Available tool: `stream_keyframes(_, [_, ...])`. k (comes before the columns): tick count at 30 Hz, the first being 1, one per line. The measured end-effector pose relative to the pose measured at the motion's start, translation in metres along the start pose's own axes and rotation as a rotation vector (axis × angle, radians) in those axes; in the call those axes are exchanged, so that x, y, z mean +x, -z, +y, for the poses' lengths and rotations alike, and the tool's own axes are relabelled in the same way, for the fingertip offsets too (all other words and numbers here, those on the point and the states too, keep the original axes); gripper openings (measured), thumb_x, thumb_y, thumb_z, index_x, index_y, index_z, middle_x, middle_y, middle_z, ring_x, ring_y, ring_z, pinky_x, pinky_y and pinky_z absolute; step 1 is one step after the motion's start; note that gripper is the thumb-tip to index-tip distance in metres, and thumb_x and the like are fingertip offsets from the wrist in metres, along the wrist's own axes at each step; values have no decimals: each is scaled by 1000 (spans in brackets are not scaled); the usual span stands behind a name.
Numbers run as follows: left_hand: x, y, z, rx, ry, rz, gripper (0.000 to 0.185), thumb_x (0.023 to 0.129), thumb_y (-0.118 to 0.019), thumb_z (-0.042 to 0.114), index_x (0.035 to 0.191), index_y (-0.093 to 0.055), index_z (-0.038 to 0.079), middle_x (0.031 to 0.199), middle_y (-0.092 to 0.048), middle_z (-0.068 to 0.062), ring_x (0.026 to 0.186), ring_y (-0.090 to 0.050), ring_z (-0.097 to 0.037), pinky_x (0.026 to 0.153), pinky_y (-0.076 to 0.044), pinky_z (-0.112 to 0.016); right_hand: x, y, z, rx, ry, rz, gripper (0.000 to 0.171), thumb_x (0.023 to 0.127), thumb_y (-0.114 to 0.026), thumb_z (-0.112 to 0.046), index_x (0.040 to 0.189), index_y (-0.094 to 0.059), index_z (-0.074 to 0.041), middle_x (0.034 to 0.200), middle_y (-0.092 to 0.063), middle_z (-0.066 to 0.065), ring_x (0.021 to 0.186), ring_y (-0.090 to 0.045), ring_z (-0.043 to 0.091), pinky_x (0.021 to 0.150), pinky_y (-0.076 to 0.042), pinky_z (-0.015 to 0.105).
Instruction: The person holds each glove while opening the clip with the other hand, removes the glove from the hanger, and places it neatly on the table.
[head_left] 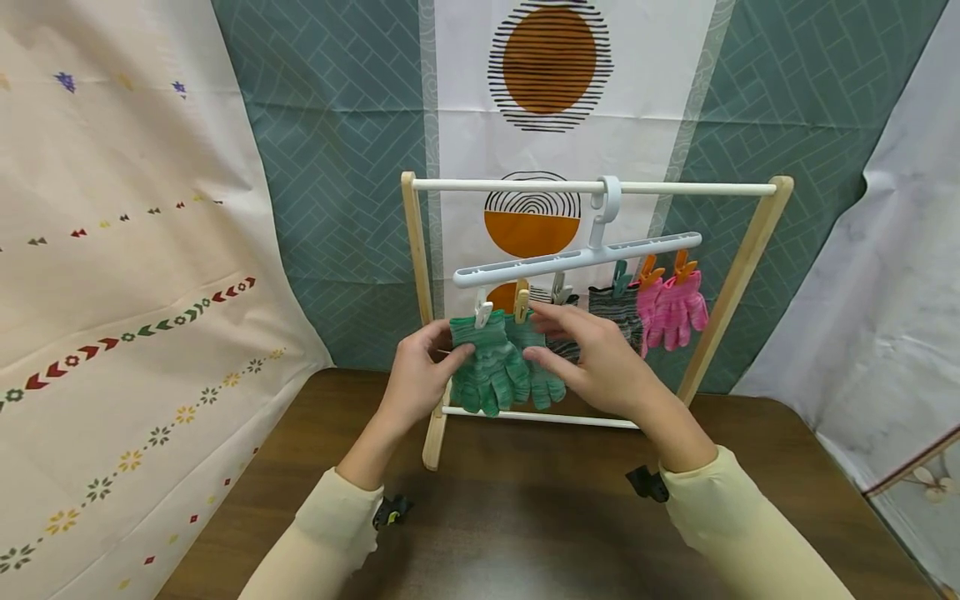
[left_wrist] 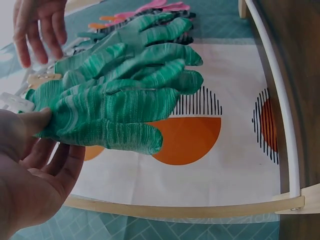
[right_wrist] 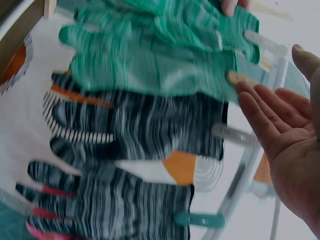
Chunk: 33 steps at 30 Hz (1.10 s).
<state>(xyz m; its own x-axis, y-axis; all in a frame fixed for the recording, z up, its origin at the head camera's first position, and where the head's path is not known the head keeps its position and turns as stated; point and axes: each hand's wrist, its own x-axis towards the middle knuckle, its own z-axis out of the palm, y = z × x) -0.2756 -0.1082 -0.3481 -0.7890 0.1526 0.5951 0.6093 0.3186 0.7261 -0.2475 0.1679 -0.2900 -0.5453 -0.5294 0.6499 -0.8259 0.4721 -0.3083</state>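
Observation:
Two green knit gloves hang by their cuffs from a white hanger [head_left: 652,246]. A white clothespin [head_left: 483,312] holds the nearer green glove [left_wrist: 105,112], and a cream clothespin [head_left: 521,303] holds the farther green glove [right_wrist: 155,70]. My left hand [head_left: 417,375] pinches the nearer glove at its cuff, thumb on the front and fingers behind. My right hand [head_left: 600,362] has its fingers extended, the fingertips right by the cream clothespin and the farther glove's cuff. The hanger tilts, its left end lower.
Farther along the hanger are black-and-grey gloves [right_wrist: 165,125] on grey and teal clothespins, then pink gloves [head_left: 678,310] on orange clothespins [head_left: 683,265]. The hanger hooks over a rack's white top bar [head_left: 495,185]. Wooden legs [head_left: 738,287] stand on a brown table [head_left: 510,517], before patterned cloths.

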Motion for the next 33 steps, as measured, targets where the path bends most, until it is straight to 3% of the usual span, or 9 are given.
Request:
stream_keyframes(6, [0,1,-1,-66,10,-18,24,102,-74,10,125,-73,3,103,-77,-8,88,-72,-20,75,-60,-32,12,-19,-4,115,18,57,58,99,-77,-8,151,-54,3,139,-68,18,124,-69,29,100,-57,43])
stream_keyframes(20, [-2,0,-2,-164,48,-33,28,104,-71,9,130,-71,-1,110,-78,-15,95,-74,-26,79,-60,-30,36,-49,-10,258,-88,117,54,107,-66,-14,156,-48,1,151,-59,16,137,-60,26,108,-50,37])
stream_keyframes(27, [-2,-2,-3,-200,46,-31,27,104,-71,9,129,-71,-1,110,-78,-16,94,-75,-26,79,-60,-31,45,-56,-14,348,-194,123,50,111,-59,-19,156,-48,1,154,-56,17,138,-58,26,109,-51,40])
stream_keyframes(33, [-3,-2,-3,-199,56,-34,28,104,-70,10,130,-71,-1,114,-78,-15,98,-75,-26,81,-60,-30,50,-61,-13,430,-235,144,45,113,-57,-19,153,-53,2,148,-61,18,133,-61,28,109,-51,45])
